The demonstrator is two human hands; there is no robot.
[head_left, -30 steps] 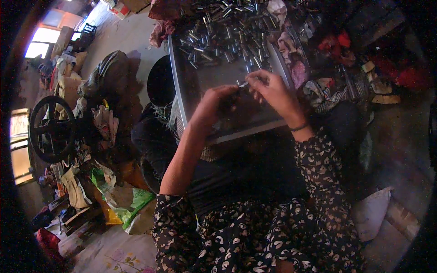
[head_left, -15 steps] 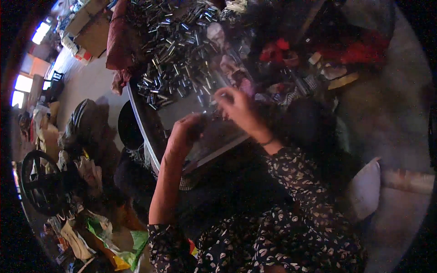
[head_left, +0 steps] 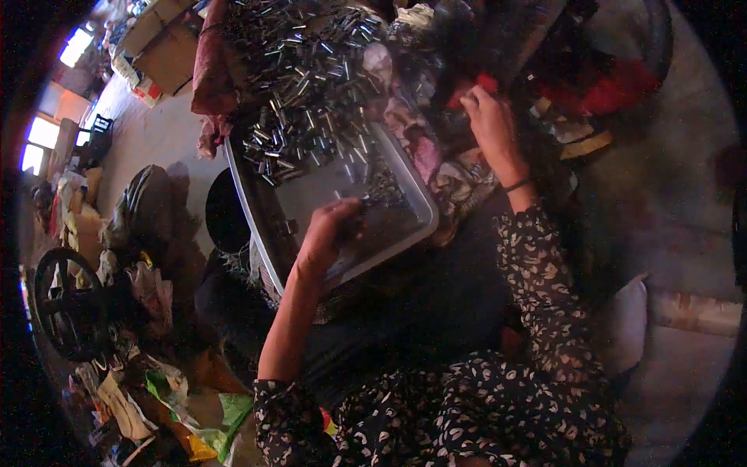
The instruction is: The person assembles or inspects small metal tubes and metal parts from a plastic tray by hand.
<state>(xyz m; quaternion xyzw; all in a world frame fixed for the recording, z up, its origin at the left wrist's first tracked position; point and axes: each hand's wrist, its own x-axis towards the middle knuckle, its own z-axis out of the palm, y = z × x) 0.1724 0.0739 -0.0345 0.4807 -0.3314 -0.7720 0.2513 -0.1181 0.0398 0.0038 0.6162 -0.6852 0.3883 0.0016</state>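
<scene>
A shallow tray with a pale rim (head_left: 429, 214) lies before me, and several short shiny metal tubes (head_left: 311, 117) are heaped over its far part. In its right corner sits a small pile of finer metal bits (head_left: 383, 188). My left hand (head_left: 333, 226) is closed above the near part of the tray. A small bright piece shows at its fingertips, but whether it is gripped is unclear. To the right, beyond the tray, my right hand (head_left: 492, 128) has its fingers bent together beside a red item (head_left: 486, 82). What those fingers hold, if anything, is hidden.
Crumpled cloth (head_left: 424, 152) runs along the tray's right side. A rolled reddish cloth (head_left: 214, 74) rests at its far left corner. Cardboard boxes (head_left: 163, 50) stand at the far left, with a dark wheel (head_left: 68, 305) and scattered wrappers (head_left: 233, 420) nearer.
My right hand has moved from above the tray to the right and away, to the red item. The left hand has shifted slightly right, still closed. The tray's right corner is now uncovered.
</scene>
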